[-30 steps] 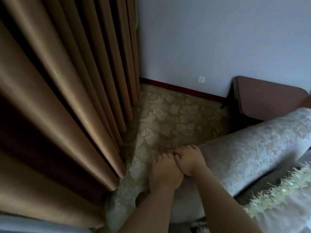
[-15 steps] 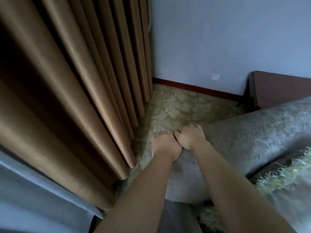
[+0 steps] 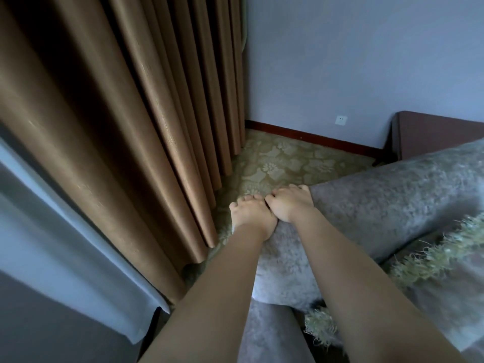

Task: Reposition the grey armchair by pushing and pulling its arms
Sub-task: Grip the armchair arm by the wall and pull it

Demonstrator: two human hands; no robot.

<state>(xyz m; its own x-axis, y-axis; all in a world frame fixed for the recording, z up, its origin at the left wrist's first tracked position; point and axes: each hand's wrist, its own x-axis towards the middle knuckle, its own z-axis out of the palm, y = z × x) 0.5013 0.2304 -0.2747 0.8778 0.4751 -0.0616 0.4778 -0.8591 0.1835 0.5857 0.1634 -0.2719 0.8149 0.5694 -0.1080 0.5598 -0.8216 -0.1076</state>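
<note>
Both forearms extend forward. The left hand [image 3: 252,214] and right hand [image 3: 289,203], touching, grasp the near end of the grey armchair arm [image 3: 392,195], which runs rightward beside the curtain [image 3: 131,127].

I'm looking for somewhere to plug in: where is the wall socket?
The socket sits low on the far wall, just above the red-brown skirting board, left of the dark wooden table and beyond the grey armchair.
</note>
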